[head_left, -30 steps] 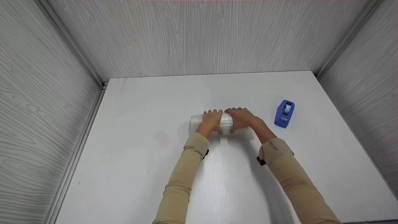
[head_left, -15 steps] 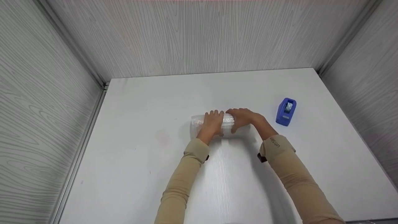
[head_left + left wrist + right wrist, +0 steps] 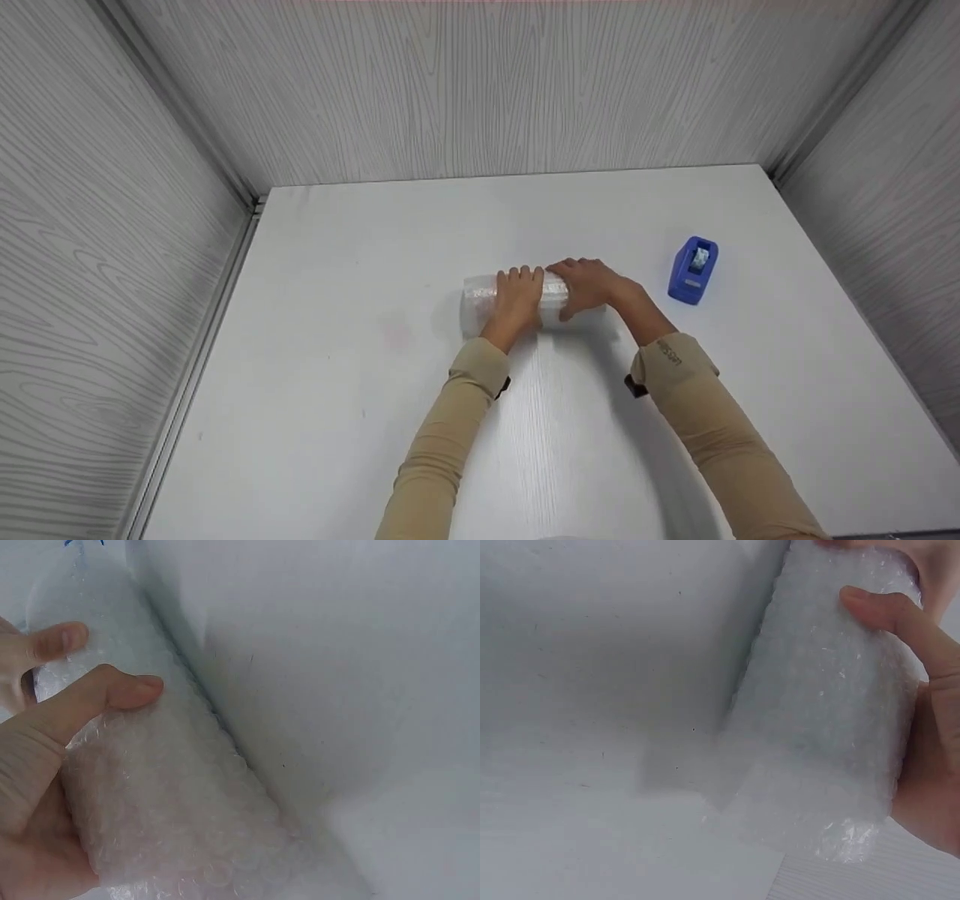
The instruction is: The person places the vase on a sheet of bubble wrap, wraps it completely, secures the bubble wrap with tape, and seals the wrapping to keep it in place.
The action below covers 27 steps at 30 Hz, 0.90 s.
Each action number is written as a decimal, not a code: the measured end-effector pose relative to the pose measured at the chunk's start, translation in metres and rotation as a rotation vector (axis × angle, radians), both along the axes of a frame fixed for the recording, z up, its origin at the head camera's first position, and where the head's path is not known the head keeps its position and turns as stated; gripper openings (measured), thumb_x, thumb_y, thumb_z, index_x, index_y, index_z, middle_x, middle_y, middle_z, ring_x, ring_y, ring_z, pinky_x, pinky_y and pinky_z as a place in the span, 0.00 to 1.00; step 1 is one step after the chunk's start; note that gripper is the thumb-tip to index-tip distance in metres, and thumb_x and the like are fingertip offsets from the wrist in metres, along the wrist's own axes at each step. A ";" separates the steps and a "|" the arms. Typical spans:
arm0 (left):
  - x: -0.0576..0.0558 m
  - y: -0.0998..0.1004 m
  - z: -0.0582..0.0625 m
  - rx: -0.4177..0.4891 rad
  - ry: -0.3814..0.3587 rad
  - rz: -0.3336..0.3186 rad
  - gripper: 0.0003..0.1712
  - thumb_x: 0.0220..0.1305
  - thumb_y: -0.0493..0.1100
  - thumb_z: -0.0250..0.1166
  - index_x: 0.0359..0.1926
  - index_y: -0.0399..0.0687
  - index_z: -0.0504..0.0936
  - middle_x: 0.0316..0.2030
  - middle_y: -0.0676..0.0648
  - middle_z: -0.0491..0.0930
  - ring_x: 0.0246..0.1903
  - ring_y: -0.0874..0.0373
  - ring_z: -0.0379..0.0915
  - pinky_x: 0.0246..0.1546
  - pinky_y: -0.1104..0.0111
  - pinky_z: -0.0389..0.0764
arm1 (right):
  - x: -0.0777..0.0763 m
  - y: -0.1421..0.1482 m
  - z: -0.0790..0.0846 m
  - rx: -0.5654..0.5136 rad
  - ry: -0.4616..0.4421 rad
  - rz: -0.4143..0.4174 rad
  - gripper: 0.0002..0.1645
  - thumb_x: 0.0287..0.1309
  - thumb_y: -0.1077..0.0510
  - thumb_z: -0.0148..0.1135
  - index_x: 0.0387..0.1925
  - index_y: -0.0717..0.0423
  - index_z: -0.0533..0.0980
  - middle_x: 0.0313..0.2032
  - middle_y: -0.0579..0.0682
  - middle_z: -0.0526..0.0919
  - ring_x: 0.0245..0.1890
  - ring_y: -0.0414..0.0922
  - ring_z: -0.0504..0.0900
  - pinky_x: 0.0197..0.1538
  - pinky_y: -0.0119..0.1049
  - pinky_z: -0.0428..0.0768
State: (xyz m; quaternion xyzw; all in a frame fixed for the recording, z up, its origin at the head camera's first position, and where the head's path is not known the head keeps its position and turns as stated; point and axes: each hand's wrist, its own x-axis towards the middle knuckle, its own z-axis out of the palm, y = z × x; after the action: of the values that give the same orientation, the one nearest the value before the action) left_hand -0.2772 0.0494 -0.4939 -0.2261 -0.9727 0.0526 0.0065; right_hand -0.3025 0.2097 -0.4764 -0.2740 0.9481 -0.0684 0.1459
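Note:
A roll of bubble wrap (image 3: pixel 477 304) lies crosswise on the white table in the head view. My left hand (image 3: pixel 519 298) grips it just left of its middle, the fingers over the far side. Close beside it, my right hand (image 3: pixel 588 288) grips the right half. In the left wrist view the left thumb (image 3: pixel 135 692) presses on the bubbled surface. The right wrist view has the right thumb (image 3: pixel 870 607) on the near face of the bubble wrap (image 3: pixel 810 682), with a loose, crinkled end sticking out. Whatever may be inside the roll is hidden.
A blue tape dispenser (image 3: pixel 691 283) with a small roll of tape stands to the right of the hands. Grey wood-grain panels (image 3: pixel 480 90) enclose the white table (image 3: pixel 337 420) at the back, left and right.
The head view has shifted slightly. Both hands keep their grip on the bubble wrap, and the left hand's fingers have moved a little over it. The tape dispenser stays on the table.

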 end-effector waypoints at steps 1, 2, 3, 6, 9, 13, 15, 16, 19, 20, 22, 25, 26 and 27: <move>-0.003 0.001 0.001 -0.002 -0.043 0.005 0.49 0.43 0.58 0.73 0.63 0.42 0.63 0.51 0.43 0.71 0.50 0.48 0.67 0.50 0.56 0.68 | 0.003 0.000 0.000 0.001 0.031 -0.002 0.52 0.39 0.45 0.72 0.64 0.59 0.60 0.58 0.60 0.67 0.57 0.59 0.65 0.58 0.56 0.61; -0.006 0.003 0.002 -0.006 -0.088 0.013 0.50 0.44 0.58 0.72 0.64 0.43 0.61 0.52 0.43 0.70 0.51 0.48 0.66 0.51 0.56 0.66 | 0.006 0.000 -0.001 0.001 0.062 -0.007 0.52 0.39 0.46 0.72 0.64 0.59 0.60 0.59 0.60 0.65 0.59 0.59 0.63 0.59 0.56 0.58; -0.009 0.004 0.004 -0.007 -0.131 0.021 0.50 0.45 0.58 0.72 0.64 0.43 0.60 0.54 0.43 0.69 0.53 0.48 0.65 0.53 0.55 0.65 | 0.009 -0.001 -0.001 0.001 0.089 -0.016 0.52 0.39 0.47 0.73 0.65 0.59 0.59 0.60 0.60 0.64 0.60 0.59 0.61 0.61 0.56 0.56; -0.023 0.005 0.000 0.017 -0.214 0.032 0.51 0.43 0.58 0.73 0.65 0.44 0.60 0.54 0.43 0.68 0.54 0.47 0.63 0.54 0.54 0.64 | 0.016 -0.005 -0.005 0.018 0.169 -0.046 0.53 0.40 0.49 0.73 0.65 0.60 0.58 0.61 0.60 0.63 0.61 0.58 0.60 0.62 0.55 0.54; -0.030 0.004 0.005 0.049 -0.305 0.047 0.51 0.44 0.56 0.73 0.66 0.44 0.59 0.56 0.42 0.66 0.55 0.47 0.61 0.56 0.54 0.61 | 0.019 -0.009 -0.011 0.029 0.220 -0.076 0.54 0.39 0.51 0.74 0.66 0.60 0.56 0.60 0.61 0.64 0.60 0.58 0.61 0.61 0.56 0.55; -0.031 0.002 0.018 0.079 -0.402 0.045 0.50 0.47 0.52 0.71 0.67 0.43 0.56 0.60 0.40 0.64 0.59 0.45 0.58 0.60 0.54 0.57 | 0.019 -0.010 -0.019 0.029 0.266 -0.098 0.57 0.36 0.50 0.76 0.66 0.60 0.56 0.58 0.60 0.65 0.59 0.58 0.62 0.60 0.54 0.57; -0.031 -0.001 0.019 0.087 -0.405 0.035 0.50 0.48 0.52 0.71 0.67 0.43 0.56 0.60 0.40 0.64 0.59 0.45 0.58 0.60 0.53 0.57 | 0.018 -0.010 -0.022 0.022 0.283 -0.097 0.58 0.33 0.49 0.77 0.65 0.60 0.57 0.58 0.60 0.66 0.58 0.58 0.63 0.59 0.54 0.58; -0.031 -0.002 0.019 0.089 -0.396 0.031 0.50 0.47 0.52 0.71 0.67 0.43 0.57 0.59 0.40 0.64 0.59 0.45 0.58 0.60 0.53 0.57 | 0.017 -0.010 -0.023 0.014 0.288 -0.094 0.58 0.32 0.48 0.78 0.64 0.59 0.58 0.57 0.60 0.67 0.57 0.58 0.64 0.59 0.54 0.59; -0.028 -0.004 0.016 0.065 -0.326 0.013 0.52 0.45 0.55 0.72 0.67 0.43 0.57 0.58 0.40 0.65 0.58 0.45 0.59 0.58 0.53 0.59 | 0.012 -0.010 -0.024 -0.009 0.288 -0.075 0.57 0.31 0.47 0.78 0.63 0.59 0.59 0.57 0.60 0.68 0.56 0.59 0.65 0.57 0.55 0.61; -0.026 -0.004 0.014 0.052 -0.290 0.006 0.53 0.44 0.56 0.72 0.67 0.43 0.57 0.58 0.41 0.65 0.57 0.45 0.59 0.58 0.53 0.59 | 0.011 -0.010 -0.024 -0.012 0.286 -0.067 0.57 0.32 0.47 0.78 0.63 0.59 0.59 0.56 0.60 0.68 0.56 0.59 0.65 0.56 0.56 0.61; -0.023 -0.003 0.009 0.019 -0.200 -0.013 0.54 0.44 0.58 0.72 0.67 0.43 0.57 0.58 0.41 0.65 0.56 0.46 0.60 0.57 0.53 0.61 | 0.008 -0.009 -0.023 -0.010 0.275 -0.055 0.56 0.33 0.47 0.77 0.63 0.59 0.60 0.57 0.60 0.68 0.55 0.60 0.65 0.55 0.56 0.62; -0.016 0.000 -0.001 -0.029 -0.062 -0.029 0.52 0.48 0.55 0.70 0.68 0.44 0.54 0.59 0.41 0.63 0.57 0.46 0.60 0.57 0.52 0.60 | 0.005 -0.007 -0.019 0.006 0.247 -0.048 0.55 0.34 0.46 0.76 0.63 0.60 0.60 0.57 0.60 0.68 0.56 0.60 0.65 0.54 0.57 0.62; -0.014 0.001 -0.004 -0.046 -0.021 -0.027 0.51 0.49 0.54 0.70 0.69 0.44 0.54 0.60 0.41 0.62 0.58 0.45 0.59 0.58 0.52 0.59 | 0.003 -0.006 -0.018 0.009 0.237 -0.045 0.55 0.34 0.46 0.76 0.63 0.60 0.60 0.57 0.60 0.68 0.56 0.60 0.66 0.54 0.57 0.63; -0.012 0.002 -0.007 -0.063 0.015 -0.022 0.50 0.51 0.52 0.69 0.69 0.45 0.53 0.60 0.41 0.62 0.58 0.45 0.59 0.58 0.51 0.59 | 0.002 -0.006 -0.017 0.014 0.224 -0.045 0.56 0.34 0.45 0.76 0.64 0.59 0.60 0.57 0.60 0.68 0.56 0.60 0.66 0.54 0.57 0.63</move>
State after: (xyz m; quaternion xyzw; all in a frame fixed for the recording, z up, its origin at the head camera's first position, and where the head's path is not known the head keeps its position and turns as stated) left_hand -0.2894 0.0515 -0.5010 -0.2365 -0.9679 0.0847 0.0074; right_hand -0.3007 0.2037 -0.4936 -0.2578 0.9648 -0.0340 0.0393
